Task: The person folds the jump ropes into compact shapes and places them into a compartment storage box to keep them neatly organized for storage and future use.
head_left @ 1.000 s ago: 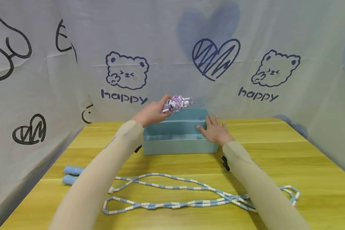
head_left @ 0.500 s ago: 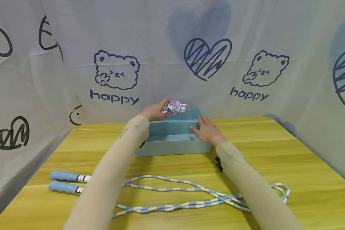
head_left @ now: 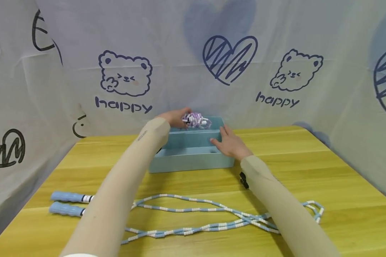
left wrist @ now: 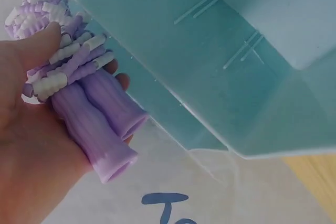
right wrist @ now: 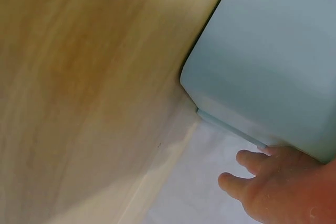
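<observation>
My left hand [head_left: 174,118] holds a bundled jump rope [head_left: 196,120] with purple and white beads above the rear part of a light blue divided box [head_left: 193,162]. In the left wrist view, its two purple handles [left wrist: 102,124] lie across the fingers beside the box wall, and the thumb presses on the beads. My right hand [head_left: 232,143] rests on the box's right end, thumb toward the inside. The right wrist view shows two of its fingers [right wrist: 236,184] reaching past the box's outer wall. Its other fingers are partly hidden there.
A second jump rope [head_left: 199,210], blue and white, lies spread on the wooden table [head_left: 308,160] in front of the box. Its blue handles [head_left: 67,202] point left, and the forearms cover parts of it. A printed cloth [head_left: 180,71] hangs behind the table.
My left hand has lowered the purple and white jump rope toward the rear of the box. The right hand stays at the box's right end. The head view has shifted slightly right.
</observation>
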Demonstrator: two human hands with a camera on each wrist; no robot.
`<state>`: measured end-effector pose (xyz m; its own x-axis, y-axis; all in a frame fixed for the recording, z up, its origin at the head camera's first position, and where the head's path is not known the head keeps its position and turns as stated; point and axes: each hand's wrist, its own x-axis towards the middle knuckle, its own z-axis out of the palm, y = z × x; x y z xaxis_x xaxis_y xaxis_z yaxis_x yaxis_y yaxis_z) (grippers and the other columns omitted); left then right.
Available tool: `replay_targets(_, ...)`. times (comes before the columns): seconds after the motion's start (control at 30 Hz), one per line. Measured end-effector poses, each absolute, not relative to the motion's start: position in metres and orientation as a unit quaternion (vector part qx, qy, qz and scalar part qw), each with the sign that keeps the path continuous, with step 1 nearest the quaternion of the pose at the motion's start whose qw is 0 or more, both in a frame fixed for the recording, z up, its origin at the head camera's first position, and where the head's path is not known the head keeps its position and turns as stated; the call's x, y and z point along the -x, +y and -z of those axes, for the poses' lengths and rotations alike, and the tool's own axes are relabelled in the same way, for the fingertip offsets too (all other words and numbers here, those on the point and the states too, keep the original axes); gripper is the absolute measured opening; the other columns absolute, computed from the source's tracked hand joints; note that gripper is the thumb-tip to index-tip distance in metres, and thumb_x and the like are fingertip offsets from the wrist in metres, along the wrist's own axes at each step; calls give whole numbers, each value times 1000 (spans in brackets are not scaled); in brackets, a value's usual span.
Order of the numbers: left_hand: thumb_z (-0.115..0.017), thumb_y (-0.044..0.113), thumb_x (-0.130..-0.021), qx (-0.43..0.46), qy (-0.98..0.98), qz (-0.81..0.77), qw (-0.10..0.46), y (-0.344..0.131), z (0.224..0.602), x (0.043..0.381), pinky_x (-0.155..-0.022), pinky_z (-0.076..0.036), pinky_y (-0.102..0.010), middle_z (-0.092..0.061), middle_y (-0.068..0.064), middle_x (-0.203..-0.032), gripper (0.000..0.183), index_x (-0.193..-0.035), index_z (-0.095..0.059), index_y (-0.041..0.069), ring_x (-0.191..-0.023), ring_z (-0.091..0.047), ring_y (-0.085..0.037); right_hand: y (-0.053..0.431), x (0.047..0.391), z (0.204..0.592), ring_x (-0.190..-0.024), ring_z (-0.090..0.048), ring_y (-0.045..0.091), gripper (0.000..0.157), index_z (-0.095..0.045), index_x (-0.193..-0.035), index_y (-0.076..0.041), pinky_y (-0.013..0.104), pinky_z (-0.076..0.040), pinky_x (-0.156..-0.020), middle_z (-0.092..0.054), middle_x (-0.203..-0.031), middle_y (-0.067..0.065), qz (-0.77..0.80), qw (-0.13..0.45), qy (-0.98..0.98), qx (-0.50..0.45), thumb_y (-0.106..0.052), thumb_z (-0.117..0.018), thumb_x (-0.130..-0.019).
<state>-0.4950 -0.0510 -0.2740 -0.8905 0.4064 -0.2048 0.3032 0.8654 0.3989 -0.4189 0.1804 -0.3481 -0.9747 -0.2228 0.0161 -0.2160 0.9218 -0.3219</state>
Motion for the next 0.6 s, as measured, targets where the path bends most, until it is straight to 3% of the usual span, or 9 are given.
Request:
replay_targets(0.17, -64, 19, -97, -173, 961, -163, 143, -36, 282, 503, -101, -38, -56, -46, -9, -145, 54, -140, -36, 36, -124, -48, -33, 184, 420, 347, -147, -9, 39, 79, -7, -155, 2, 50, -14, -116, 3, -162, 20, 165, 17, 980, 109, -52, -35, -104)
replay_targets(0.47, -57, 12, -98, -145, 967, -115, 176, -31, 297, 507, -96, -41, -50, -46, -7, -144, 50, -138, -41, 36, -121, -47, -30, 179, 419, 346, -146, -12, 38, 80, -7, -156, 1, 49, -15, -116, 4, -162, 19, 179, 31, 977, 111, -52, -36, -104)
replay_targets(0.6, -56, 6, -98, -146, 970, -106, 166, -31, 296, 510, -91, -44, -46, -50, -7, -136, 48, -137, -49, 32, -112, -48, -29, 182, 419, 344, -147, -11, 38, 80, -6, -156, -1, 50, -16, -116, 6, -162, 17, 184, 34, 977, 106, -52, -36, -103)
